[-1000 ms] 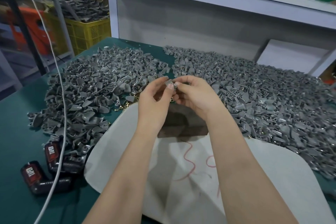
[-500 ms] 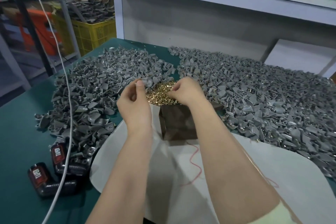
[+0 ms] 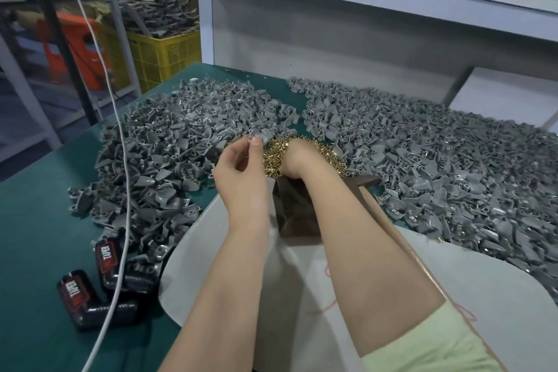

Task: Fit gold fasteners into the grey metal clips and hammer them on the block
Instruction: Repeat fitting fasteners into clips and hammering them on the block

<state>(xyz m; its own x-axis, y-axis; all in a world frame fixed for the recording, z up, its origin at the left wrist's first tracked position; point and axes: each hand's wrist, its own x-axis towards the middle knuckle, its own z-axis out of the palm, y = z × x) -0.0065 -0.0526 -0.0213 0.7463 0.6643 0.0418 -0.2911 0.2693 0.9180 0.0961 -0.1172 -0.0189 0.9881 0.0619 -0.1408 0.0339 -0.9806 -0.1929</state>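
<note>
Well, the hands have parted since a second ago, when they met above the block (image 3: 297,211). Now the left hand (image 3: 241,181) pinches one grey clip (image 3: 265,134) between thumb and forefinger, just beside the gold fasteners (image 3: 273,157). The right hand (image 3: 297,158) has dug into that pile, its fingers hidden, so I cannot tell whether they grip anything. I'd guess a fastener is being fetched; hammering waits. Beyond lie the clip heaps (image 3: 422,160). Red labels on the black cases (image 3: 105,254) read roughly "TAP…", the rest unclear.
</note>
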